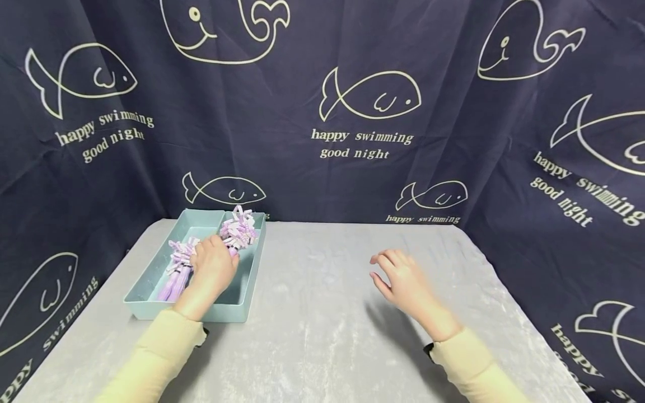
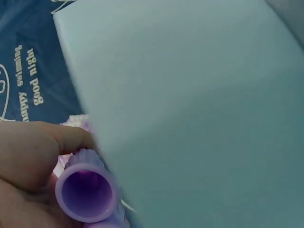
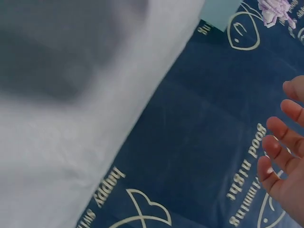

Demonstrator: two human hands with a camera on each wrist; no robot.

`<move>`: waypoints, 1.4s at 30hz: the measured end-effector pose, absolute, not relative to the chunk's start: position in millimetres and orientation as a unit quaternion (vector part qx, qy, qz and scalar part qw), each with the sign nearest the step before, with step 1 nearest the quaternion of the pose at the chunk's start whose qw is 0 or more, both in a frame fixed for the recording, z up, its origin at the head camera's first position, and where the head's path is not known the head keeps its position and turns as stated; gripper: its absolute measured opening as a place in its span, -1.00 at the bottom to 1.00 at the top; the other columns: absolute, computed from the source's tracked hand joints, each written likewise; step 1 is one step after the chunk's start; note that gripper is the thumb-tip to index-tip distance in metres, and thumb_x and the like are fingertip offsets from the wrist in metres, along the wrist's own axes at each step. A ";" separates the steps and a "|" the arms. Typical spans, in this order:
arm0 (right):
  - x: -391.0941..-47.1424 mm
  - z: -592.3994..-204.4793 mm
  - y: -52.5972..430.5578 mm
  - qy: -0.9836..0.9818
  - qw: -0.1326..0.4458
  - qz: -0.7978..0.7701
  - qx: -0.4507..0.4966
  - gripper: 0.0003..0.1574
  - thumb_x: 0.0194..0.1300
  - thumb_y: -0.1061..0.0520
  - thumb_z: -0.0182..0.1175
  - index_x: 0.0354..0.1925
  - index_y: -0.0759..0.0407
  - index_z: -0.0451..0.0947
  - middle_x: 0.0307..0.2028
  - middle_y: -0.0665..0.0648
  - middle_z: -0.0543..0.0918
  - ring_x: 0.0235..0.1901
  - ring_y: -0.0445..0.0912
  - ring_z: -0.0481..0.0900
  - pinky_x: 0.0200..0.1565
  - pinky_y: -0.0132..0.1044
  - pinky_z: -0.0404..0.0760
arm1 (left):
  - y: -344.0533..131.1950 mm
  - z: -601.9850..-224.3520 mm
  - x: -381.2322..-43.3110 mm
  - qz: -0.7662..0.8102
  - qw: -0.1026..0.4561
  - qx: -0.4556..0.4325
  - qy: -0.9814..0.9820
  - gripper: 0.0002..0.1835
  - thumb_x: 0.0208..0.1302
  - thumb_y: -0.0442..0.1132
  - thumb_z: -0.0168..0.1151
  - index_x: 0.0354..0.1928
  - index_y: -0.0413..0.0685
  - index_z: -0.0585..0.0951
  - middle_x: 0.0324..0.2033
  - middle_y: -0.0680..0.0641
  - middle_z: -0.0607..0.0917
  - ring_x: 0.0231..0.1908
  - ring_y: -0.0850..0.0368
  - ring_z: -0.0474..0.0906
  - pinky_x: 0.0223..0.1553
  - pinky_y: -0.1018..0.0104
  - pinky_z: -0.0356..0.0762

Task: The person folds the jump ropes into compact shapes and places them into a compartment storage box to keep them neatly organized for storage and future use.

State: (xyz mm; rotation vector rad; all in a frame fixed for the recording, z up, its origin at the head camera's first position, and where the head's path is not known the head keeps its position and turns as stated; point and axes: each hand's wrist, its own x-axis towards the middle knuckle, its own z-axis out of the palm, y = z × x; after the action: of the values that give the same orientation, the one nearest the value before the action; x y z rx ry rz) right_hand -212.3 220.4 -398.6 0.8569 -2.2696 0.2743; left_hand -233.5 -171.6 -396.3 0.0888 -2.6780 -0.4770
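Note:
My left hand (image 1: pixel 214 263) grips purple, ribbed tubes (image 2: pixel 87 194) with a frilly white-and-lilac ribbon top (image 1: pixel 239 228). The ribbon end stands above the far part of the tray's right compartment, and in the left wrist view a hollow, flared tube mouth faces the camera. A similar purple bundle (image 1: pixel 174 282) with a dark band and ribbon top lies in the left compartment of the light blue tray (image 1: pixel 244 280), beside the hand. Over the right part of the table, my right hand (image 1: pixel 403 280) hovers with relaxed fingers and nothing in them.
The tray stands at the left of a table (image 1: pixel 312 313) covered in pale grey cloth. A divider (image 1: pixel 221 219) splits it lengthwise. Dark blue curtains (image 1: pixel 302 184) printed with fish and whales hang behind and along both sides.

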 end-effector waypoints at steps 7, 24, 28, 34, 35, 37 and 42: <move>-213.4 -416.8 208.4 -0.881 0.318 0.117 0.331 -0.71 0.09 0.11 0.25 -0.19 0.14 0.51 -0.25 0.04 0.56 -0.21 0.03 0.51 -0.16 -0.04 0.44 | -170.0 -412.4 -236.9 -0.177 0.158 0.099 -0.966 -0.47 0.13 -0.16 0.26 -0.15 -0.49 0.26 -0.19 -0.55 0.39 -0.12 -0.50 0.36 -0.18 -0.26 0.33; -203.1 -435.0 209.4 -0.891 0.282 0.122 0.333 -0.71 0.07 0.13 0.28 -0.19 0.10 0.50 -0.26 -0.01 0.53 -0.23 -0.06 0.49 -0.22 -0.10 0.43 | -156.3 -441.5 -260.1 -0.194 0.034 0.128 -0.972 -0.40 0.24 -0.12 0.17 -0.02 -0.53 0.17 -0.10 -0.54 0.31 -0.07 -0.45 0.33 -0.23 -0.29 0.38; -201.9 -435.3 210.5 -0.890 0.283 0.124 0.336 -0.70 0.07 0.13 0.29 -0.18 0.10 0.51 -0.26 -0.01 0.54 -0.24 -0.07 0.50 -0.25 -0.12 0.44 | -157.4 -441.3 -260.3 -0.187 0.009 0.126 -0.974 -0.33 0.24 -0.06 0.19 0.02 -0.52 0.16 -0.06 -0.55 0.30 -0.04 -0.47 0.32 -0.20 -0.31 0.38; -202.0 -431.5 212.1 -0.888 0.291 0.129 0.331 -0.71 0.07 0.13 0.29 -0.19 0.09 0.51 -0.26 0.00 0.55 -0.21 -0.05 0.53 -0.22 -0.09 0.47 | -164.8 -435.0 -252.7 -0.188 -0.010 0.098 -0.977 -0.39 0.23 -0.11 0.19 0.01 -0.52 0.21 -0.09 -0.56 0.35 -0.02 -0.49 0.34 -0.18 -0.34 0.39; -202.2 -430.9 212.5 -0.888 0.291 0.129 0.331 -0.71 0.07 0.13 0.28 -0.19 0.09 0.51 -0.26 0.00 0.55 -0.21 -0.04 0.53 -0.21 -0.08 0.48 | -165.9 -433.4 -250.9 -0.187 -0.011 0.092 -0.978 -0.40 0.22 -0.12 0.20 0.00 -0.52 0.22 -0.10 -0.56 0.36 -0.03 -0.50 0.36 -0.19 -0.34 0.40; -203.0 -430.1 213.4 -0.888 0.291 0.129 0.332 -0.72 0.07 0.13 0.28 -0.19 0.10 0.51 -0.26 0.00 0.55 -0.21 -0.04 0.53 -0.20 -0.09 0.49 | -168.1 -431.1 -247.3 -0.175 -0.012 0.076 -0.982 -0.41 0.20 -0.13 0.21 -0.01 -0.52 0.24 -0.14 -0.56 0.39 -0.07 -0.50 0.39 -0.20 -0.32 0.42; -204.6 -425.4 215.2 -0.887 0.286 0.132 0.338 -0.72 0.08 0.14 0.27 -0.19 0.12 0.51 -0.25 0.01 0.56 -0.21 -0.05 0.53 -0.19 -0.11 0.50 | -171.4 -423.1 -237.8 -0.127 0.009 0.038 -0.991 -0.43 0.17 -0.10 0.25 -0.07 -0.50 0.32 -0.20 -0.54 0.49 -0.12 -0.46 0.45 -0.17 -0.28 0.42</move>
State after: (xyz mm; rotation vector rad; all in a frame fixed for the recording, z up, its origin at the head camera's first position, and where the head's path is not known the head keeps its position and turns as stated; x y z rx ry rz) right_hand -204.6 215.2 -425.4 0.9028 -2.3717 0.3529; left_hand -237.8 -171.4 -423.1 0.1176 -3.0959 -0.3969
